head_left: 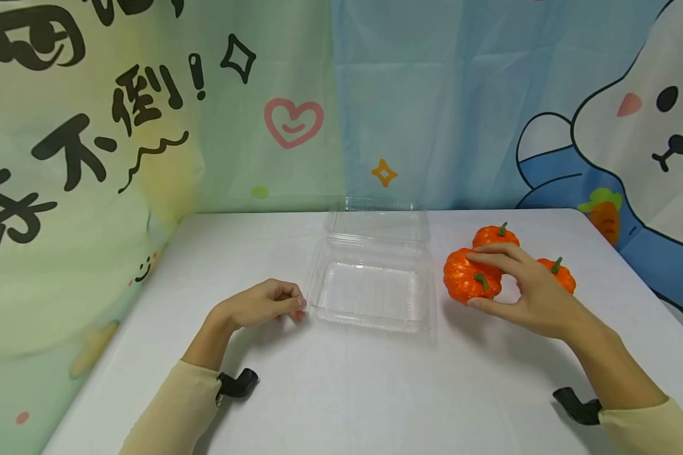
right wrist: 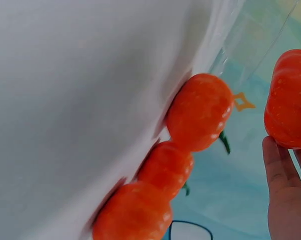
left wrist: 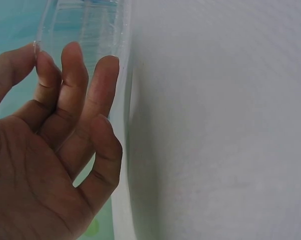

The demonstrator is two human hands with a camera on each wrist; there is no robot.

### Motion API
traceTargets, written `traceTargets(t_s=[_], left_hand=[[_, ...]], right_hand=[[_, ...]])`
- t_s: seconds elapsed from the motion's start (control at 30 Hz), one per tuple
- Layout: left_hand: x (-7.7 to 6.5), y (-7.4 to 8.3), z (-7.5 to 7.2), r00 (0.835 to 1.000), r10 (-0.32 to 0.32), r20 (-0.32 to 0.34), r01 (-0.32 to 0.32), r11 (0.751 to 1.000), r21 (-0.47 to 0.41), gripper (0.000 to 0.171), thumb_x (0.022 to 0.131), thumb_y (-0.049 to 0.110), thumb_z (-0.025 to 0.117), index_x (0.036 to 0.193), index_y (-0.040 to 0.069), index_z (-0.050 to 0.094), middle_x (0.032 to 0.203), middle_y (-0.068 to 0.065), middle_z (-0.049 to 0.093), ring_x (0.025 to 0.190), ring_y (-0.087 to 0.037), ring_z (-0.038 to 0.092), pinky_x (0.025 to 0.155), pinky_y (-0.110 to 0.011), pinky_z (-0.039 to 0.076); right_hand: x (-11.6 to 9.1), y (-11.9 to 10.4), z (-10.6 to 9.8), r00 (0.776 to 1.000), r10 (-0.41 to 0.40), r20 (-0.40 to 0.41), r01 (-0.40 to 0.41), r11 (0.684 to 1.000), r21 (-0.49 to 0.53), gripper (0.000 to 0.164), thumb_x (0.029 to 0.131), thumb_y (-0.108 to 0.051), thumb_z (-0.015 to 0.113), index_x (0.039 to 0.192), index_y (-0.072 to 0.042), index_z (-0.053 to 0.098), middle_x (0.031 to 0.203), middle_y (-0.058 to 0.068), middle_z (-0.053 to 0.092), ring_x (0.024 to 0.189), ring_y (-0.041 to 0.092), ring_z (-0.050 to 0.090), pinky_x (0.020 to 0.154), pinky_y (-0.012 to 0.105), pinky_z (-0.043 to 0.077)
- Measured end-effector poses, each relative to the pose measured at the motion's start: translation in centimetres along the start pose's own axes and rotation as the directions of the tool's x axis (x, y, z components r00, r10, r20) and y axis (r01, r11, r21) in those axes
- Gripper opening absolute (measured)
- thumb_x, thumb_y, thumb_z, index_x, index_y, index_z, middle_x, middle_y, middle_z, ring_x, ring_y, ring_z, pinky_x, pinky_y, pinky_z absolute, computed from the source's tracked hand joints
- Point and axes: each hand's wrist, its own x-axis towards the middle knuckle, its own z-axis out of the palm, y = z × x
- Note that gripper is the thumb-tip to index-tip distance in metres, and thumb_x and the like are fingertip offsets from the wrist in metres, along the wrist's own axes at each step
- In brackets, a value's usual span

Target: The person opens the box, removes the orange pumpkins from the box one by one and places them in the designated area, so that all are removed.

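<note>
My right hand (head_left: 537, 297) holds a small orange toy pumpkin (head_left: 468, 273) with a green stem, thumb on its near side and fingers over its far side. In the right wrist view this pumpkin (right wrist: 290, 100) is raised off the tabletop. Three more pumpkins sit in a row on the table; the head view shows one pumpkin (head_left: 494, 236) behind and another pumpkin (head_left: 563, 278) past my hand, which hides the third. My left hand (head_left: 267, 303) pinches the left rim of a clear plastic clamshell box (head_left: 375, 294) between thumb and index finger. The box stands with its lid open.
The white table (head_left: 341, 392) carries the box at its middle and the pumpkins at the right. The box's lid (head_left: 378, 224) leans back toward the far edge. Behind it hangs a printed cloth backdrop (head_left: 410, 95).
</note>
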Motion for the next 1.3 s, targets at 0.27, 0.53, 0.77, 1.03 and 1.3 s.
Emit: traceTargets(t_s=[0.27,0.53,0.77,1.03,1.3], left_hand=[[0.0,0.1,-0.1,1.0,-0.001,-0.003,0.001,1.0,0.002,0.023,0.104,0.024,0.057,0.1,0.003,0.067,0.098,-0.012,0.074,0.097,-0.026,0.069,0.084,-0.04,0.049],[0.0,-0.1,0.0,1.0,0.007,-0.002,-0.007,1.0,-0.005,0.023,0.103,0.023,0.057,0.099,0.002,0.067,0.097,-0.014,0.073,0.096,-0.027,0.068,0.083,-0.04,0.049],[0.0,-0.1,-0.1,1.0,0.001,-0.005,-0.001,1.0,-0.002,0.024,0.104,0.024,0.057,0.1,0.002,0.067,0.097,-0.013,0.073,0.096,-0.026,0.068,0.083,-0.039,0.048],[-0.2,0.0,-0.1,1.0,0.003,-0.01,-0.003,1.0,-0.003,0.024,0.104,0.024,0.057,0.1,0.003,0.067,0.097,-0.013,0.074,0.095,-0.026,0.068,0.083,-0.039,0.048],[-0.1,-0.1,0.0,1.0,0.008,-0.009,-0.008,1.0,0.004,0.024,0.105,0.024,0.057,0.099,0.003,0.067,0.097,-0.013,0.073,0.095,-0.026,0.068,0.082,-0.039,0.048]], right_hand=[[-1.4,1.2,-0.9,1.0,0.012,-0.009,-0.012,1.0,-0.01,0.075,0.068,-0.017,0.097,0.136,-0.021,0.066,0.136,-0.004,0.056,0.126,-0.002,0.043,0.094,0.002,0.035],[-2.6,2.2,-1.3,0.999,0.035,-0.032,-0.034,0.999,0.031,0.076,0.064,-0.01,0.098,0.133,-0.019,0.067,0.132,-0.001,0.059,0.123,-0.007,0.042,0.097,0.0,0.027],[-3.9,2.7,-1.9,0.993,0.117,0.007,-0.117,0.993,0.016,0.074,0.071,-0.016,0.095,0.137,-0.022,0.063,0.134,0.003,0.057,0.121,-0.013,0.038,0.093,-0.002,0.028],[-4.8,3.9,-2.3,0.976,0.211,0.053,-0.213,0.977,0.031,0.069,0.076,-0.021,0.092,0.138,-0.021,0.062,0.138,0.006,0.054,0.121,-0.013,0.035,0.089,-0.004,0.026],[-5.5,5.2,-2.7,0.957,0.262,0.122,-0.265,0.964,0.006,0.067,0.081,-0.027,0.089,0.14,-0.016,0.059,0.142,0.016,0.052,0.119,0.009,0.045,0.086,-0.004,0.029]])
